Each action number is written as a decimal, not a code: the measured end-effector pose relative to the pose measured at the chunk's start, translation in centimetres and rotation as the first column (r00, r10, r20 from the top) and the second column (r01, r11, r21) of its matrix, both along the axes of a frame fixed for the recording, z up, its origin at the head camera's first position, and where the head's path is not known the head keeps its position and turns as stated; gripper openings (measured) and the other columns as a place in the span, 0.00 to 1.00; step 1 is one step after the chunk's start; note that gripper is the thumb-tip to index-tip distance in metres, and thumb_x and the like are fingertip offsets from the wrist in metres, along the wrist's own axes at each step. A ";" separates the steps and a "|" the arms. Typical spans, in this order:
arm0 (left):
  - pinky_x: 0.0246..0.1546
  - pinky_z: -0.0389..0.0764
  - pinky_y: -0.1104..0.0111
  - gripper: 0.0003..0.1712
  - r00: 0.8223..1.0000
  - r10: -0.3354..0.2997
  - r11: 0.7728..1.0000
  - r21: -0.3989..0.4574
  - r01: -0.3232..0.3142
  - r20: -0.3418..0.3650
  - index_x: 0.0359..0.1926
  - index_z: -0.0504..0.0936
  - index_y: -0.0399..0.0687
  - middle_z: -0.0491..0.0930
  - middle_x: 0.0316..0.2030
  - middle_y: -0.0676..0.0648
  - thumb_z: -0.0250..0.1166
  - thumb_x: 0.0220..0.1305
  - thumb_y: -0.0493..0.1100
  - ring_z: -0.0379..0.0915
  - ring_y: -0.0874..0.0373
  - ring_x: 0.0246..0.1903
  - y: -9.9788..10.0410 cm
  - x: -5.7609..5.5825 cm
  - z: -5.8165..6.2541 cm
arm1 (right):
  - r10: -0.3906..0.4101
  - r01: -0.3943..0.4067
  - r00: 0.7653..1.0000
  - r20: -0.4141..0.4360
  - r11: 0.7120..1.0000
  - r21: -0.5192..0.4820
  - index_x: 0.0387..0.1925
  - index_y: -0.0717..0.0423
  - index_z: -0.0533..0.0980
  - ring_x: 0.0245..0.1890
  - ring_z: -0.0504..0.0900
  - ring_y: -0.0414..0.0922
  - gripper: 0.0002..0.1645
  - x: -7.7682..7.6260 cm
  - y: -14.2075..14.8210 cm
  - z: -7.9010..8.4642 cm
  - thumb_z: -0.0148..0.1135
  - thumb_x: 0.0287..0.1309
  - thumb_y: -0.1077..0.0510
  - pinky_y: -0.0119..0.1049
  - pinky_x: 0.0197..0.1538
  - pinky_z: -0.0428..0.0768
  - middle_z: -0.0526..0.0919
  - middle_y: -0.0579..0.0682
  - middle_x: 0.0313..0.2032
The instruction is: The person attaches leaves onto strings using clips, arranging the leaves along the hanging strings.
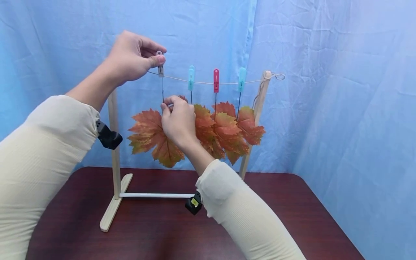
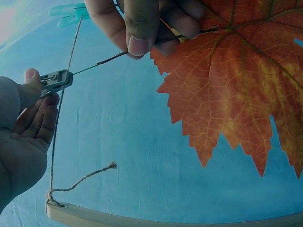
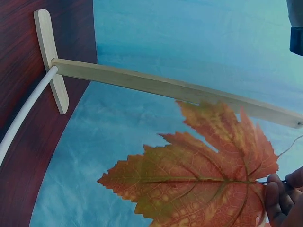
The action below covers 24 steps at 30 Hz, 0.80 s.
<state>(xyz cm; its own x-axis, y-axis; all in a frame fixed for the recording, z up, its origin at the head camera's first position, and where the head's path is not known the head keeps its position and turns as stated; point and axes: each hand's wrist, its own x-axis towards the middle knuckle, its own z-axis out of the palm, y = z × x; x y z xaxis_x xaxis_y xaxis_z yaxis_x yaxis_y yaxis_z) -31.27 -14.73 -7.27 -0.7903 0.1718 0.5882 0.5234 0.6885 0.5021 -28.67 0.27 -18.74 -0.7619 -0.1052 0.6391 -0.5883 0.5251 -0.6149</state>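
My left hand (image 1: 134,57) pinches a grey clothespin (image 1: 160,68) between thumb and fingers, up at the string (image 1: 175,78). In the left wrist view the clothespin (image 2: 57,80) sits across the string, with the thin stem of an orange-red leaf at its tip. Below it, my right hand (image 1: 180,121) pinches that stem close to the leaf (image 1: 152,131). In the right wrist view the leaf (image 3: 199,182) spreads out from the fingertips, its blade hanging free.
Two light-blue clothespins (image 1: 191,77) and a red clothespin (image 1: 216,80) hold more autumn leaves (image 1: 224,126) on the string to the right. The string is tied to a wooden post (image 1: 263,94). The stand's foot (image 1: 113,206) and white crossbar (image 1: 156,195) are at the dark red table (image 1: 260,224).
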 end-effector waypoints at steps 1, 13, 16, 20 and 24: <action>0.44 0.76 0.73 0.22 1.000 0.000 1.000 -0.002 0.000 0.000 0.63 0.83 0.48 0.85 0.47 0.46 0.62 0.74 0.51 0.78 0.61 0.42 0.1 0.0 0.0 | -0.001 0.001 1.000 -0.002 1.000 -0.001 0.49 0.59 0.84 0.31 0.82 0.39 0.12 0.0 0.1 -0.1 0.61 0.73 0.57 0.31 0.36 0.81 0.88 0.50 0.37; 0.45 0.76 0.70 0.22 1.000 -0.014 0.999 -0.051 0.014 0.001 0.61 0.84 0.48 0.86 0.48 0.44 0.64 0.73 0.51 0.79 0.57 0.45 -0.1 0.0 -0.7 | 0.018 -0.019 1.000 -0.023 1.000 -0.018 0.49 0.60 0.84 0.29 0.82 0.40 0.12 -0.3 0.1 0.0 0.62 0.73 0.57 0.30 0.32 0.80 0.88 0.51 0.36; 0.46 0.77 0.69 0.22 1.000 -0.007 0.998 -0.064 0.008 0.004 0.61 0.84 0.48 0.86 0.49 0.44 0.64 0.73 0.52 0.80 0.58 0.45 -0.1 0.0 -0.7 | 0.017 -0.017 0.999 -0.030 1.000 -0.011 0.49 0.59 0.84 0.28 0.82 0.40 0.12 -0.4 0.0 0.2 0.61 0.73 0.57 0.30 0.32 0.80 0.88 0.50 0.35; 0.48 0.78 0.66 0.22 1.000 -0.006 0.998 -0.068 0.006 0.011 0.61 0.85 0.49 0.87 0.50 0.44 0.64 0.72 0.53 0.80 0.61 0.45 0.0 0.0 -0.7 | 0.021 -0.021 0.999 -0.027 1.000 -0.015 0.49 0.59 0.84 0.27 0.81 0.40 0.12 -0.4 0.0 0.3 0.61 0.73 0.57 0.31 0.32 0.79 0.88 0.50 0.35; 0.49 0.78 0.65 0.22 1.000 -0.012 0.998 -0.062 0.012 0.003 0.61 0.85 0.48 0.87 0.50 0.44 0.64 0.72 0.52 0.80 0.60 0.45 0.0 0.1 -0.7 | 0.024 -0.026 0.999 -0.037 0.999 -0.034 0.49 0.59 0.84 0.26 0.80 0.41 0.12 -0.4 0.0 0.3 0.61 0.73 0.57 0.31 0.30 0.78 0.88 0.51 0.34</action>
<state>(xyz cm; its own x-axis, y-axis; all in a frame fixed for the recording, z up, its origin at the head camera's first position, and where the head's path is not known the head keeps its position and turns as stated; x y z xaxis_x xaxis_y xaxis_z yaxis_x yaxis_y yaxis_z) -31.15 -14.70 -7.95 -0.7897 0.2173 0.5738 0.5305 0.7116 0.4606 -29.12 0.29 -18.47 -0.7351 -0.1012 0.6704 -0.6237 0.4886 -0.6101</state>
